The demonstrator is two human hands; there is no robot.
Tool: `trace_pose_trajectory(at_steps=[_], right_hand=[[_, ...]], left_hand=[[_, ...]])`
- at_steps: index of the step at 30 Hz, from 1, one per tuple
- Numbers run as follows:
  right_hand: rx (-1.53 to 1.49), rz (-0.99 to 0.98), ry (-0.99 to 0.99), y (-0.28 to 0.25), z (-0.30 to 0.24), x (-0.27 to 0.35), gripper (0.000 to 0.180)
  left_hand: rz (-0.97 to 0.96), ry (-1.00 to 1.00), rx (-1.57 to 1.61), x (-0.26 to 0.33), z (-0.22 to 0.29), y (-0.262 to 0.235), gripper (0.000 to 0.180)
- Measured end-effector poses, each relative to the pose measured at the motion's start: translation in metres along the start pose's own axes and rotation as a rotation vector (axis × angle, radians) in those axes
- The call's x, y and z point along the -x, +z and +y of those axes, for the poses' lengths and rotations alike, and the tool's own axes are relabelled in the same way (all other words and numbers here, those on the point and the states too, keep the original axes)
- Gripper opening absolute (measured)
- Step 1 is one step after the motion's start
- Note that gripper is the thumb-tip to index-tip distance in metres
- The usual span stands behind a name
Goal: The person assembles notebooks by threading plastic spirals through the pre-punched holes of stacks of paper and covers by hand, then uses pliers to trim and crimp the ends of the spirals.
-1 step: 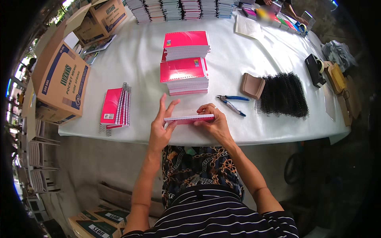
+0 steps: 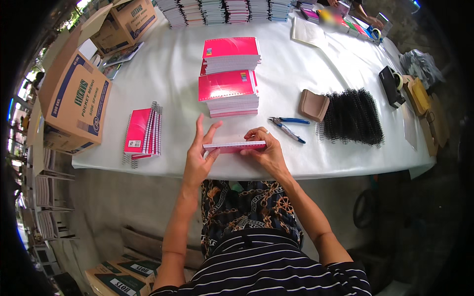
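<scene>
A small pink-covered notebook [image 2: 232,146] is held edge-on just above the table's near edge, its white page edges facing up. My left hand [image 2: 199,157] grips its left end, thumb against the pink cover and two fingers stretched upward. At the other end, my right hand [image 2: 266,152] pinches it with the thumb in front and fingers curled behind. Beyond my hands stand two stacks of pink-covered pads, a nearer stack [image 2: 229,91] and a farther stack [image 2: 231,52], with holes along their edges. Several spiral-bound pink notebooks [image 2: 140,132] lie in a pile to the left.
Right of my hands lie blue-handled pliers [image 2: 291,129], a brown tray-like piece [image 2: 314,105] and a heap of black spiral coils [image 2: 353,118]. A tape dispenser [image 2: 392,88] sits farther right. Cardboard boxes [image 2: 79,98] stand left; notebook stacks [image 2: 237,11] line the back. Another person's hand [image 2: 377,23] is far right.
</scene>
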State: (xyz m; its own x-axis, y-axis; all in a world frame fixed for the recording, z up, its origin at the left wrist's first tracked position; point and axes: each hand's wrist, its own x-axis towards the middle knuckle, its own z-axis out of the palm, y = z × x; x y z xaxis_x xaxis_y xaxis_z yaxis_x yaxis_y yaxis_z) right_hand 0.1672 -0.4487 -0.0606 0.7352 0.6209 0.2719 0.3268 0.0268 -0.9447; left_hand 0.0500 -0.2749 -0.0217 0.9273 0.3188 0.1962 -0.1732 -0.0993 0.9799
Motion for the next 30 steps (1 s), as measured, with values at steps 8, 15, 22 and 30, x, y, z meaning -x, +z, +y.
trace_pose_trajectory(at_steps=[8, 15, 22, 30], right_hand=[[-0.106, -0.003, 0.143, 0.003, 0.000, 0.007, 0.034], [0.140, -0.113, -0.135, -0.026, -0.007, 0.001, 0.042], [1.059, 0.509, 0.066, -0.171, 0.026, -0.040, 0.033], [1.023, 0.408, 0.242, -0.159, 0.021, -0.083, 0.013]], left_hand=[[0.136, 0.182, -0.173, -0.001, -0.016, 0.019, 0.085], [-0.204, 0.417, -1.185, -0.032, 0.012, 0.060, 0.062], [-0.161, 0.536, -1.158, -0.033, 0.006, 0.066, 0.059], [-0.293, 0.344, -1.155, -0.035, 0.012, 0.050, 0.069]])
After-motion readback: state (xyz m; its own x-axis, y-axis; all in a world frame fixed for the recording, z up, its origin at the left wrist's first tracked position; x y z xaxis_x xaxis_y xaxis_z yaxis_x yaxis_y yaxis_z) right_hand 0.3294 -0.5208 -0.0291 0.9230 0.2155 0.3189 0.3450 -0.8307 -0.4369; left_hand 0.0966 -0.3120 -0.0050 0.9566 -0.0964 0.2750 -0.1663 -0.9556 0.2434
